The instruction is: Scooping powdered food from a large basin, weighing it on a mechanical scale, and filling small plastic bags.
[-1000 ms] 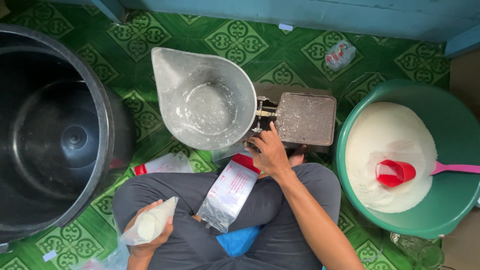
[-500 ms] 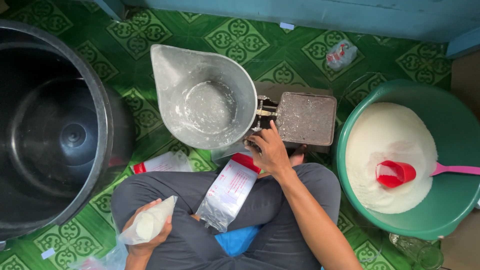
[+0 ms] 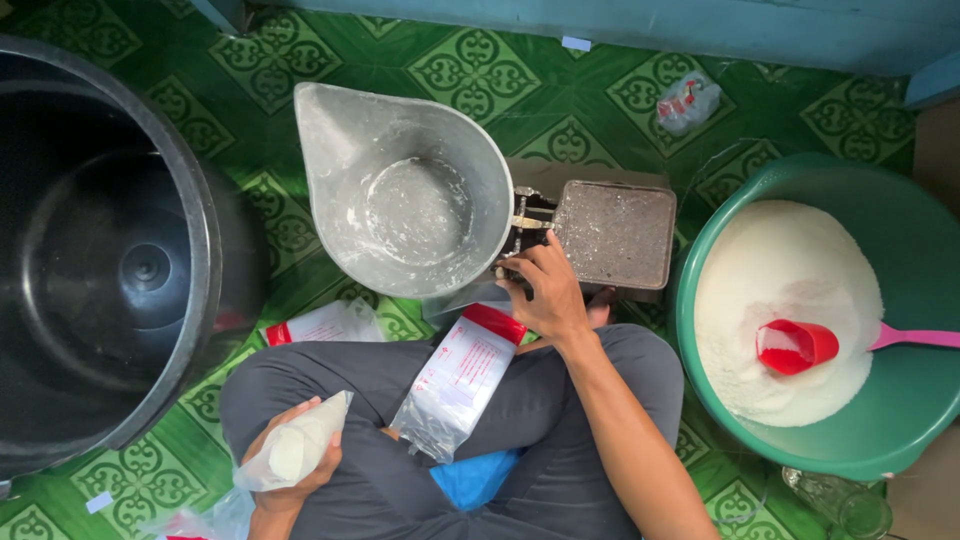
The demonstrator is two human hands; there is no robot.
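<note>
Low left in the frame, the left hand clasps a filled white bag; a red-and-white empty packet lies mid-frame on the lap. The right hand pinches the scale between the metal scoop pan and the green basin.

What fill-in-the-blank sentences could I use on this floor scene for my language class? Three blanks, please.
1. The left hand holds a small clear plastic bag of white powder above the ____ knee.
2. The red plastic scoop with a pink handle lies in the round ____ plastic basin.
3. The right hand touches the balance scale beside its grey ____ pan.

Missing words: left; green; metal
</note>
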